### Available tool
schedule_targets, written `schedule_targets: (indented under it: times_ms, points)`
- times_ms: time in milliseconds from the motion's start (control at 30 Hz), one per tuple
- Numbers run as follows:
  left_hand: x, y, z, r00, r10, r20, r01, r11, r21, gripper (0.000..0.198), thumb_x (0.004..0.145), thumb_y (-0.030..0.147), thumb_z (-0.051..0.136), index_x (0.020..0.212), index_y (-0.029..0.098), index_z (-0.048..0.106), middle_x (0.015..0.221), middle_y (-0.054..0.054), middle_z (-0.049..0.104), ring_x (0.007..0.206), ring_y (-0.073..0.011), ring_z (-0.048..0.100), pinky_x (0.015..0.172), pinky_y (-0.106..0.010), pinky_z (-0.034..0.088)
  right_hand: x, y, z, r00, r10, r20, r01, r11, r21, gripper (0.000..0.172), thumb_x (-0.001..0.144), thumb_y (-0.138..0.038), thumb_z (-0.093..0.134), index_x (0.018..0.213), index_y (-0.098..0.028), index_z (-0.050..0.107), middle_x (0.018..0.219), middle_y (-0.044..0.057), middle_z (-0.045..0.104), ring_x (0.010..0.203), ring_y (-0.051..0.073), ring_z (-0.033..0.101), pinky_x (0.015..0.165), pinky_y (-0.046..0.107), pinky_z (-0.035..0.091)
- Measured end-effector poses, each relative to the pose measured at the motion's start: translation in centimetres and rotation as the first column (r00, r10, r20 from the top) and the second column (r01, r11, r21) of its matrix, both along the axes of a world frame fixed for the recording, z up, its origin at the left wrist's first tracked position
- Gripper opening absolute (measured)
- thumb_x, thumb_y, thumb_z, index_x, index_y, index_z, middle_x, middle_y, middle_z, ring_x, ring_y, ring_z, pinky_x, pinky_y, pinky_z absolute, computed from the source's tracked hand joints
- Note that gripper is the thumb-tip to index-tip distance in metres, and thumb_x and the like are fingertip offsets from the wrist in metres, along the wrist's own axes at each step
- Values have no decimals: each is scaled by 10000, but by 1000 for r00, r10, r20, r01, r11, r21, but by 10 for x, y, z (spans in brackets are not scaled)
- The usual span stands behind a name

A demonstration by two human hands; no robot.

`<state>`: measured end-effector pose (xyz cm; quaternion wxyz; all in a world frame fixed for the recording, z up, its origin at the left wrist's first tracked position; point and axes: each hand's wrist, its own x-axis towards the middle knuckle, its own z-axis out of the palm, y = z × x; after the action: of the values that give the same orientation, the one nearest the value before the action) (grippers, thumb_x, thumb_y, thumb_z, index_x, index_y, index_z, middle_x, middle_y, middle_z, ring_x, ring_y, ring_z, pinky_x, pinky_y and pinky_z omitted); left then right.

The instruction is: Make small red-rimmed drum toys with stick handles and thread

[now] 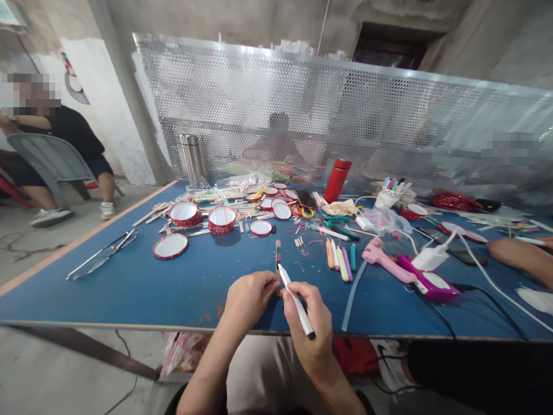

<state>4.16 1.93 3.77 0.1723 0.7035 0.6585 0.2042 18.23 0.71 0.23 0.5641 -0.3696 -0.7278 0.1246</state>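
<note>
Between thumb and fingers, my left hand [250,300] pinches a narrow flat stick [278,252] with coloured bands, pointing away from me over the blue table [181,294]. A white marker [298,305] with a black end is gripped in my right hand [313,323]. Its tip meets the stick, or comes very near it, just beyond my left fingertips. Farther off lie several coloured markers [344,262] in a row. Round red-rimmed white discs [170,246] and small drum-like stacks [222,219] are on the left and middle of the table.
A pink glue gun [389,262] with a clear glue stick and a purple device [432,285] with cables lie right. Eyeglasses [103,253] rest left. A steel flask [193,160] and red bottle [337,181] stand before a perforated metal screen [250,104]. A co-worker's arm [518,257] reaches in right.
</note>
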Motion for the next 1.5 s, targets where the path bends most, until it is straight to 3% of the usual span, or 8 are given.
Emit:
schedule_targets:
  times_ms: [433,667,1133,1333,1500]
  points:
    - [-1,0,-1,1000,3,-15,-3,1000,-3,197,902,286,509,810,222,672,774,-12,726,736,-162,657,574,-214,310,0,1,0,1000,14,0,-14,999,-33,111,906,-194,515,1011,-219,540,867,13,645,805,145,632,732,255,497]
    - [0,0,0,999,22,-34,-22,1000,-9,218,900,280,504,773,218,671,745,-6,716,698,-152,640,559,-214,293,-2,0,-5,992,-67,-110,55,992,-113,88,897,-223,536,985,-229,545,810,-2,661,712,143,650,664,251,507]
    - [0,1,-1,1000,13,-19,-12,1000,6,197,901,287,510,815,229,677,779,-6,723,730,-152,649,573,-211,306,-1,1,-3,1000,-1,-22,0,999,-47,115,899,-211,527,1011,-224,549,861,18,661,789,157,647,706,271,510]
    - [0,0,-2,1000,19,-23,-19,1000,9,219,896,274,502,761,219,666,725,-2,704,681,-145,622,559,-216,289,-2,-1,-5,988,-78,-132,66,994,-91,87,894,-220,537,979,-230,551,807,-2,662,706,143,653,662,257,512]
    - [0,0,-2,1000,15,-16,-14,1000,13,219,891,267,500,757,222,667,712,4,695,667,-140,611,559,-213,293,-1,-2,-9,983,-69,-170,50,992,-117,94,890,-234,547,984,-233,558,816,-3,672,721,141,660,669,256,518]
